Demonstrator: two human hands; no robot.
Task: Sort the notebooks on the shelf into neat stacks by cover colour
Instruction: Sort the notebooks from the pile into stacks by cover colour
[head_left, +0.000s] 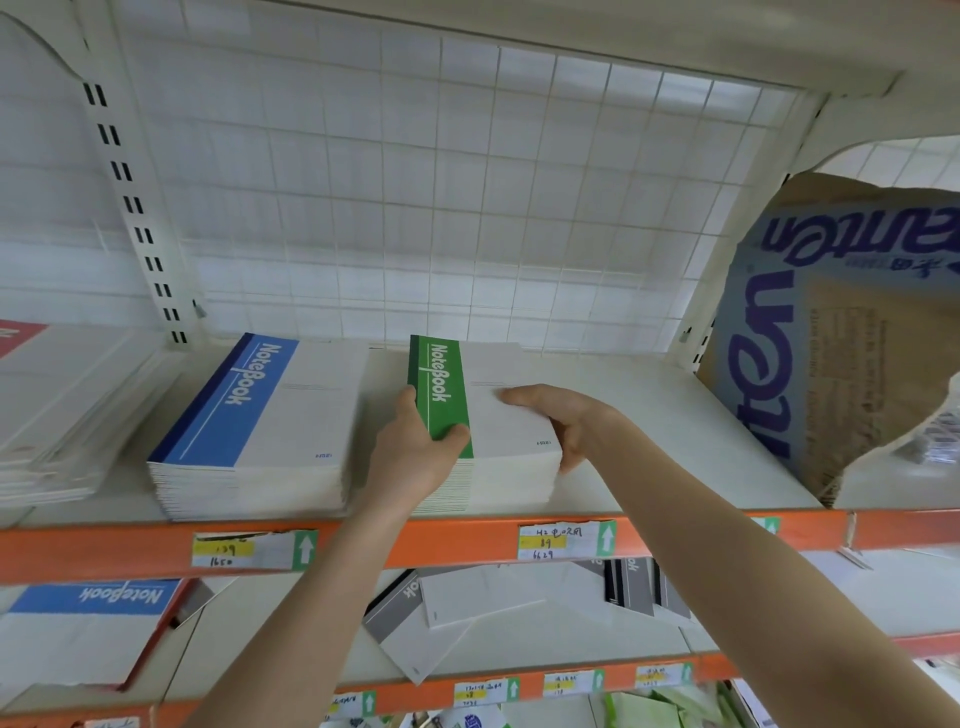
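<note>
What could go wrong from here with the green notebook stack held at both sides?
The left hand sits in the narrow gap beside the blue stack, so shifting the green stack may knock that one askew. The right hand grips only the other side, so lower notebooks could slip forward over the orange shelf edge.

A green-banded stack (498, 431) of notebooks lies flat and squared at the middle of the shelf (649, 410), near its front edge. Just left, apart, sits a neat blue-banded stack (260, 415). Far left, a looser stack (62, 410), possibly red-banded, fans out.
</note>
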